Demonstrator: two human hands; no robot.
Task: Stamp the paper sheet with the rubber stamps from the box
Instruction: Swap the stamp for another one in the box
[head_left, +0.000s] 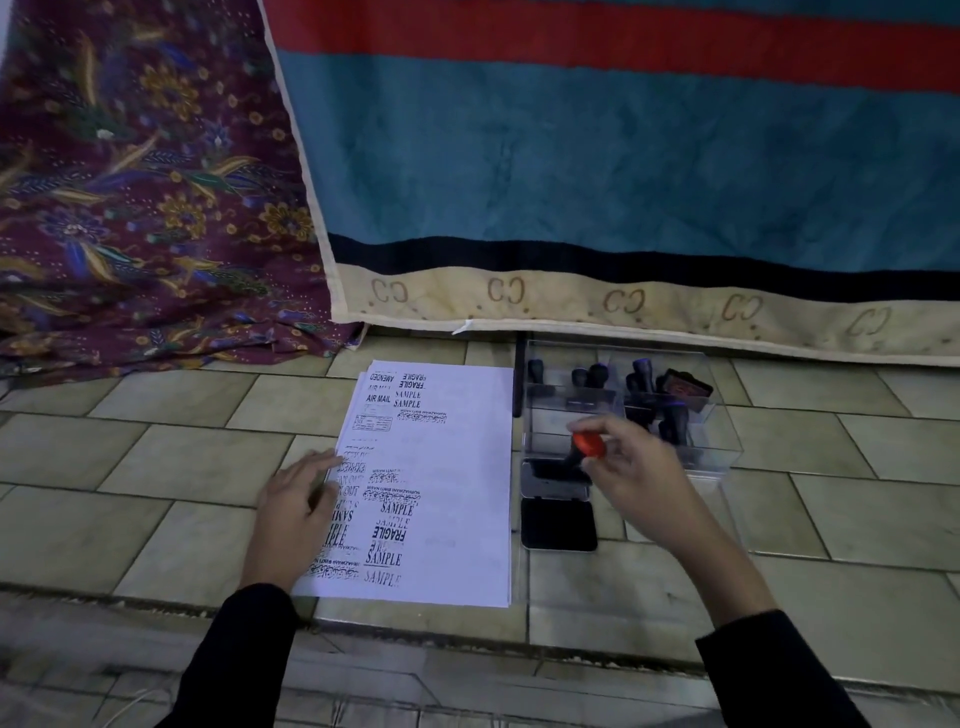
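Home floor setting, pale tiled floor, batik cloth (floral), striped blanket draped behind

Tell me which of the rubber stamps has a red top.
The stamp held in the right hand over the ink pad; those in the clear box have dark handles.

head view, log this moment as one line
left hand: flat on paper sheet | right hand: holds red-topped stamp over ink pad | box: more stamps inside
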